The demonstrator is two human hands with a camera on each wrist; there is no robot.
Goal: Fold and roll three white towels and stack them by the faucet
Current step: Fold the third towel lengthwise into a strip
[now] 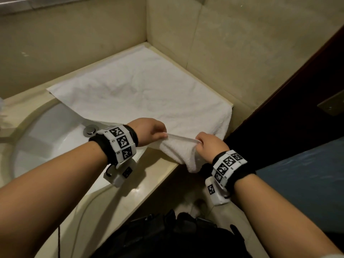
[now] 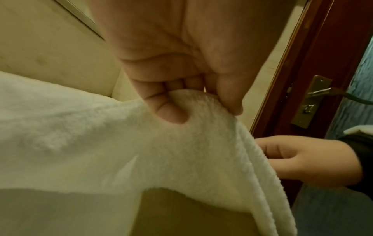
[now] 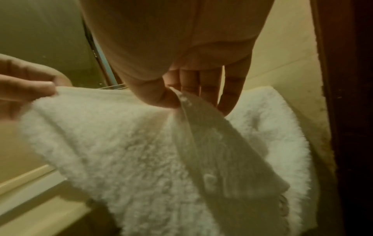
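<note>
— Terry edge, pinched: left hand (image 1: 149, 131) and right hand (image 1: 209, 144) each hold the towel's (image 1: 137, 94) near hem taut.

— Where's the rest?

— Spread over the counter (image 1: 130, 194) beside the sink (image 1: 50, 135). Probably soft, light, floppy; best gripped at the corners.

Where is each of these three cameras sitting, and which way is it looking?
Head: worn on the head, looking down at the white towel on the counter beside the sink; both forearms, left hand and right hand show.
Left wrist: looks along the left palm at fingers pinching the towel's edge; the right hand appears beyond.
Right wrist: looks along the right palm at its pinch; left fingertips show at left.
Shared: all three show the towel and both hands.
</note>
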